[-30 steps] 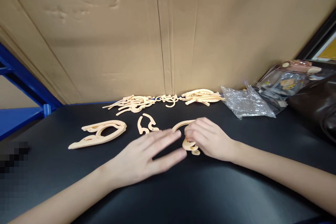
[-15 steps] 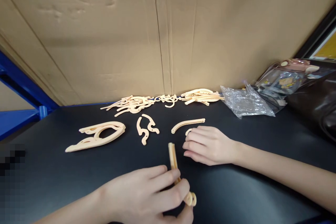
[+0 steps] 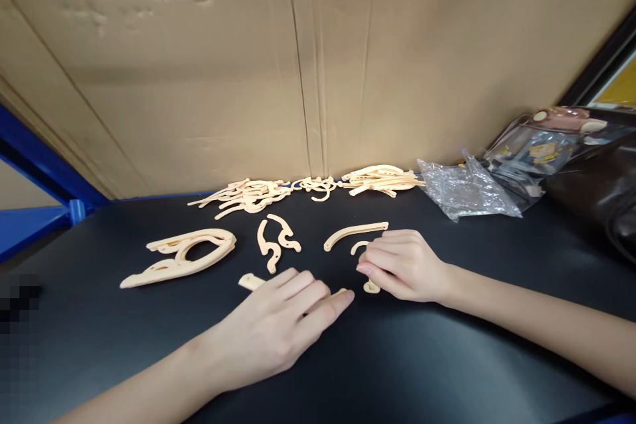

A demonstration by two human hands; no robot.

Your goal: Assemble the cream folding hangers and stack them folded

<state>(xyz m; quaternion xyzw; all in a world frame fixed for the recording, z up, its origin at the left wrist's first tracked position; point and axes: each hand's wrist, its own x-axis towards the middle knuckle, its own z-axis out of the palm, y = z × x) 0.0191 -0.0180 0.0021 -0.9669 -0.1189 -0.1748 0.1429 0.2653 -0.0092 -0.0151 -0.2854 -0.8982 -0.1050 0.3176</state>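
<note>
My left hand lies palm down on the black table, fingers stretched flat over a long beige strip; only the strip's ends poke out on either side of the hand. My right hand rests just to the right with its fingers curled and pinched on a small beige piece with a ring-shaped end. A short curved piece lies at its fingertips. Behind it lies a longer curved strip.
A large looped beige part and two hooked parts lie to the left. Several more beige parts are piled along the cardboard wall. Clear plastic bags and a dark bag sit at the right; a blue frame is at the left.
My left hand lifted the long strip toward me, then laid it back on the table and now covers it. My right hand stayed in place, pinching the small piece.
</note>
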